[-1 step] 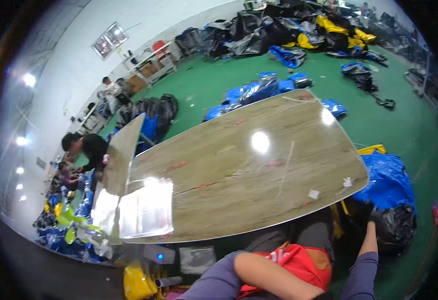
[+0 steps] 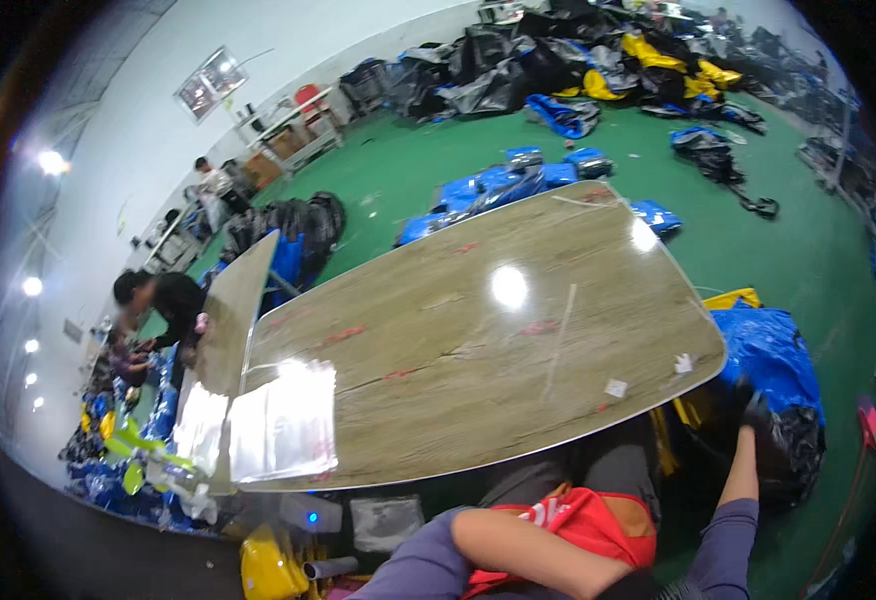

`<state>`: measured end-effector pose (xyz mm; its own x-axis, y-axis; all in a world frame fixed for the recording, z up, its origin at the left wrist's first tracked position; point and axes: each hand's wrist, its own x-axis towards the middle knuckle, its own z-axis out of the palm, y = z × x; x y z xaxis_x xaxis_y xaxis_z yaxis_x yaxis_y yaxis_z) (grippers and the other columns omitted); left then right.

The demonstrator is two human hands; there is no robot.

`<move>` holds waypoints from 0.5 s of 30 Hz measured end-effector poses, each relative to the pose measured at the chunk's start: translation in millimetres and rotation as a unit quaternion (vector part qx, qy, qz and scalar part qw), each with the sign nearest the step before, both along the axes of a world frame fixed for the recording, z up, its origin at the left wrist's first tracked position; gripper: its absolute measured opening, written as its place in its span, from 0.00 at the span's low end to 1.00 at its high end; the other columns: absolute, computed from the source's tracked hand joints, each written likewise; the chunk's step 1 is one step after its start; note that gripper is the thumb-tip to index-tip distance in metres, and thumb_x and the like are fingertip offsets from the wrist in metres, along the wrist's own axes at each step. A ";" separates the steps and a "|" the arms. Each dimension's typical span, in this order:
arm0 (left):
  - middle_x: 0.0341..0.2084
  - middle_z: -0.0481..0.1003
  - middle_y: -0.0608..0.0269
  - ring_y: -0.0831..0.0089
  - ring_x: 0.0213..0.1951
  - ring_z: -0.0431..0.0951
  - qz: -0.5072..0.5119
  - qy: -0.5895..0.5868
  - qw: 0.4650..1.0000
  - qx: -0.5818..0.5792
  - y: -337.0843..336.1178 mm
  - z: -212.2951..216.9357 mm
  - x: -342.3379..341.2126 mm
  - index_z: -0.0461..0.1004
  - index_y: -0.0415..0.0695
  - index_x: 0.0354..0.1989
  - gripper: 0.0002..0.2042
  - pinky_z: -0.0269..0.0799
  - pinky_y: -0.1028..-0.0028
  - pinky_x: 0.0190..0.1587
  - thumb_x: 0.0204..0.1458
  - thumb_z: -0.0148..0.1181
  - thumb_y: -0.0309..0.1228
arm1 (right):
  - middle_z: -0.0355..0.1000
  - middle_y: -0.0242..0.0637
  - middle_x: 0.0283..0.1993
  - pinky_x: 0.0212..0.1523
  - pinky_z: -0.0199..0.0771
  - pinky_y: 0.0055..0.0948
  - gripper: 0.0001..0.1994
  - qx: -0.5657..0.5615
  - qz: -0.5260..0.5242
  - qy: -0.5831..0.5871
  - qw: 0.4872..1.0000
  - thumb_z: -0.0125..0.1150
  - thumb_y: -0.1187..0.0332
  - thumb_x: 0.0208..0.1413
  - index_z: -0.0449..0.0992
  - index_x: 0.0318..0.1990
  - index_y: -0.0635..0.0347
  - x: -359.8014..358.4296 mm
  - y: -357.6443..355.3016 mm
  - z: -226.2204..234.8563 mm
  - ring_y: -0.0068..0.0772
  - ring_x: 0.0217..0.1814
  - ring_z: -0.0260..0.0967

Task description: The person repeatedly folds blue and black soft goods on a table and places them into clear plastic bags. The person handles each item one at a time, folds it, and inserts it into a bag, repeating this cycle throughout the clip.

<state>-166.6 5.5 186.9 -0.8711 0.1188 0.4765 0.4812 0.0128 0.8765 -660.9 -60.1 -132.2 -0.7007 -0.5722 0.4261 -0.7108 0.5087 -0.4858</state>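
My right hand [image 2: 754, 409], in a dark glove, reaches down at the right to a heap of blue plastic bags [image 2: 770, 345] beside the table. It touches the heap where the blue meets a black plastic bag [image 2: 801, 440]; its fingers are too dark and blurred to read. My left forearm crosses in front of my body, over a red apron [image 2: 598, 530] on my lap. Only a dark gloved part of my left hand [image 2: 646, 585] shows at the lower edge, its fingers cut off. Nearest to it is the apron.
A wood-patterned table [image 2: 458, 330] spans the middle, with clear plastic sleeves [image 2: 283, 420] at its left. Blue packages [image 2: 498, 185] lie beyond it on the green floor. Black and yellow sheeting [image 2: 558, 70] is piled far back. A co-worker [image 2: 168, 300] bends at the left, near a green fan [image 2: 138, 450].
My right hand has shifted slightly forward and right over the bags. A bit more of my left glove shows at the lower edge. The whole view has moved slightly.
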 end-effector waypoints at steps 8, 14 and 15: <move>0.51 0.72 0.51 0.59 0.53 0.73 0.383 -0.243 0.719 0.526 -83.2 -158.1 124.6 0.64 0.39 0.58 0.22 0.66 0.60 0.59 0.58 0.52 0.38 | 0.74 0.45 0.45 0.51 0.70 0.35 0.11 -0.336 0.248 0.078 0.905 0.57 0.68 0.54 0.76 0.44 0.62 188.5 60.0 277.4 0.41 0.48 0.71; 0.57 0.68 0.53 0.60 0.59 0.66 0.596 -0.363 0.522 -0.491 -166.2 -176.1 306.0 0.61 0.40 0.61 0.26 0.62 0.61 0.60 0.60 0.48 0.45 | 0.72 0.45 0.50 0.54 0.68 0.42 0.11 -0.046 0.665 -0.002 0.746 0.61 0.68 0.52 0.78 0.43 0.51 293.0 144.9 282.3 0.48 0.52 0.70; 0.57 0.68 0.54 0.61 0.59 0.66 0.629 -0.370 0.516 -0.448 -175.5 -170.4 331.3 0.61 0.41 0.61 0.26 0.62 0.61 0.60 0.60 0.49 0.44 | 0.72 0.45 0.50 0.55 0.68 0.42 0.11 -0.037 0.692 0.002 0.721 0.62 0.68 0.51 0.79 0.43 0.49 303.8 149.4 267.4 0.48 0.53 0.70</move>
